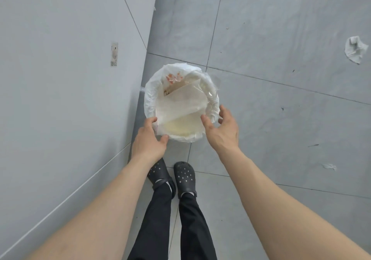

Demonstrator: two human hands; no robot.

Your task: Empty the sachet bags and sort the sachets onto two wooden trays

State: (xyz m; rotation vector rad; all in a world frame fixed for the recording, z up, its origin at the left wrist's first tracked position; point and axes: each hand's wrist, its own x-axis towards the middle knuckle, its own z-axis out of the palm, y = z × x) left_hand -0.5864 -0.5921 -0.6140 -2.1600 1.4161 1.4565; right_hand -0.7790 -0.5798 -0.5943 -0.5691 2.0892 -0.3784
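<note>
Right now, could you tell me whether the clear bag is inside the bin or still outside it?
Inside: the clear bag lies flat within the rim of the lined bin, and neither hand grips it.

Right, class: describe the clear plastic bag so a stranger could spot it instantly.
Find the grey wall; a white-lined bin stands at its foot. The clear plastic bag lies flat across the bin's mouth, between both hands: see-through and smooth, unlike the crumpled white liner.
</note>
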